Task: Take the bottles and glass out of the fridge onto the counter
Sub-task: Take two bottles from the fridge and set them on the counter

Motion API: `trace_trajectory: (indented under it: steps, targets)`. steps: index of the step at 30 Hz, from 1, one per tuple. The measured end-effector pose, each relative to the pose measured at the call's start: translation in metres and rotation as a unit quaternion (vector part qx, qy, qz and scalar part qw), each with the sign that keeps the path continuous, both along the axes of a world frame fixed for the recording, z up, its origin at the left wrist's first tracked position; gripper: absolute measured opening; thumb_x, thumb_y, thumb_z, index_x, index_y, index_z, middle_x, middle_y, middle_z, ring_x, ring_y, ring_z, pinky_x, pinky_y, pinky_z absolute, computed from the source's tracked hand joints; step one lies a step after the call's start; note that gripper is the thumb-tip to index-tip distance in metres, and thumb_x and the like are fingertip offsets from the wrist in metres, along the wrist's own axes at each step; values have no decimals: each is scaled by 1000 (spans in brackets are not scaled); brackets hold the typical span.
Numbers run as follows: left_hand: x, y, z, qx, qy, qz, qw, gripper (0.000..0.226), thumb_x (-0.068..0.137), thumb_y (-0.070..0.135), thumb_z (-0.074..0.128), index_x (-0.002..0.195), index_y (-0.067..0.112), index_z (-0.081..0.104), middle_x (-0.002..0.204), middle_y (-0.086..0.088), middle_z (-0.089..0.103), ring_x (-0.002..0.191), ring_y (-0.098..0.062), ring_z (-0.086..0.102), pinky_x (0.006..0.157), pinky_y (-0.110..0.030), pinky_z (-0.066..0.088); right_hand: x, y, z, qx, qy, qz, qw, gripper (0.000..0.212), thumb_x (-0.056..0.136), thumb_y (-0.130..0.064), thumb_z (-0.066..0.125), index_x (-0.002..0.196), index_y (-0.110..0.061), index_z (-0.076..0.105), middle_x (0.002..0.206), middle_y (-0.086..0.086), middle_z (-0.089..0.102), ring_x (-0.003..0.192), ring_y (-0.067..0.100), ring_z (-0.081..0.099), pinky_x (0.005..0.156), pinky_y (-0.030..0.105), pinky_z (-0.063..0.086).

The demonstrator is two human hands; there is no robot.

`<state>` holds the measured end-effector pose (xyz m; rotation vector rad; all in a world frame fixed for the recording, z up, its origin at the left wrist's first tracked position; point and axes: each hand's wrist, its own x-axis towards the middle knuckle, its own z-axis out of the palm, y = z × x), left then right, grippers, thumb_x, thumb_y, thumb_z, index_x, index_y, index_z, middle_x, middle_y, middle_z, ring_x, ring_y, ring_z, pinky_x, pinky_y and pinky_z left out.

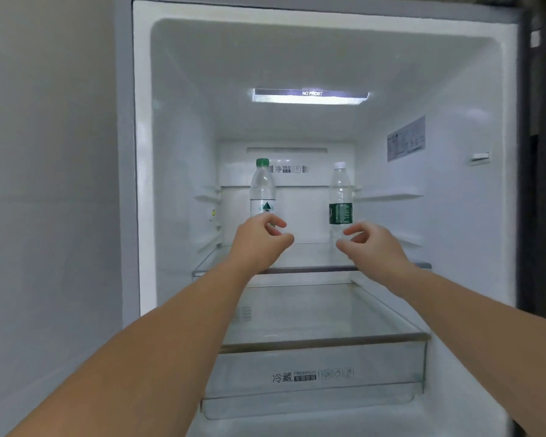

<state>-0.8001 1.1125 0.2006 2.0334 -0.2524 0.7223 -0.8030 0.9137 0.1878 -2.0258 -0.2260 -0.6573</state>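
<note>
Two clear plastic bottles stand upright on the upper glass shelf [312, 269] of the open fridge. The left bottle [262, 189] has a green cap and a white label. The right bottle [340, 197] has a white cap and a dark green label. My left hand [259, 239] reaches in just in front of the left bottle's lower part, fingers curled apart, holding nothing. My right hand [372, 242] is in front of the right bottle's base, fingers also apart and empty. No glass is in sight.
A lower glass shelf [325, 339] lies over a clear crisper drawer [312, 373]. White fridge walls with shelf rails close in both sides. A lit lamp [309, 96] is on the ceiling. A grey wall [44, 184] stands to the left.
</note>
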Motion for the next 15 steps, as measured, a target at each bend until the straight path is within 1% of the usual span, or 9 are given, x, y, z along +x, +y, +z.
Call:
trace_trajectory:
  steps: [1, 3, 6, 7, 8, 10, 11, 13, 15]
  targets:
    - [11, 1, 4, 0, -2, 4, 1000, 19, 78, 22, 66, 97, 23, 65, 91, 4, 65, 71, -11, 58, 56, -20, 40, 12, 1, 6, 2, -3, -2, 1000, 23, 85, -27, 62, 106, -20, 59, 89, -2, 59, 76, 14, 57, 59, 26, 43]
    - [35, 2, 11, -5, -9, 16, 1000, 20, 77, 21, 64, 98, 22, 64, 96, 1, 65, 77, -13, 60, 56, -21, 41, 39, 3, 15, -7, -6, -14, 1000, 26, 84, -27, 62, 108, -18, 60, 88, -4, 58, 85, 18, 57, 67, 27, 42]
    - [69, 6, 21, -19, -23, 61, 998, 26, 79, 21, 65, 104, 18, 61, 99, 2, 58, 74, -9, 57, 55, -18, 43, 81, 3, 25, -20, -4, -32, 999, 26, 84, -26, 62, 107, -17, 59, 87, -5, 55, 87, 18, 54, 72, 28, 42]
    - [80, 7, 24, -23, -16, 84, 996, 32, 78, 22, 67, 108, 18, 58, 104, 1, 55, 78, -11, 58, 59, -18, 45, 95, 3, 27, -21, -1, -38, 999, 26, 83, -25, 62, 107, -16, 59, 90, -3, 56, 88, 19, 54, 72, 29, 43]
    - [92, 9, 27, -18, -3, 111, 994, 42, 76, 25, 70, 115, 19, 55, 113, -1, 52, 88, -16, 58, 69, -21, 48, 108, 2, 30, -21, 4, -46, 999, 26, 83, -24, 61, 107, -14, 59, 93, -1, 56, 89, 21, 54, 74, 30, 45]
    - [114, 11, 34, 1, 26, 164, 986, 63, 68, 33, 72, 124, 18, 49, 124, -5, 50, 107, -26, 55, 89, -36, 49, 135, 1, 34, -15, 14, -63, 998, 28, 83, -21, 59, 109, -11, 57, 98, 3, 57, 89, 23, 53, 74, 31, 46]
    - [123, 11, 39, 9, 36, 184, 982, 68, 63, 35, 72, 124, 17, 48, 125, -6, 50, 111, -29, 53, 92, -40, 48, 147, 1, 36, -12, 18, -70, 997, 29, 83, -20, 58, 110, -10, 56, 100, 5, 57, 88, 24, 53, 74, 31, 46]
    - [139, 9, 50, 17, 45, 206, 977, 70, 63, 34, 72, 125, 13, 46, 126, -9, 47, 114, -32, 51, 94, -40, 46, 171, 4, 41, -8, 22, -84, 996, 35, 81, -19, 59, 113, -9, 53, 109, 10, 56, 92, 28, 54, 76, 33, 47]
    - [152, 7, 61, 8, 49, 216, 975, 73, 68, 31, 74, 130, 10, 40, 128, -12, 43, 115, -34, 49, 93, -40, 45, 190, 8, 47, -6, 22, -109, 994, 45, 79, -20, 60, 122, -9, 48, 124, 12, 49, 105, 32, 53, 83, 36, 47]
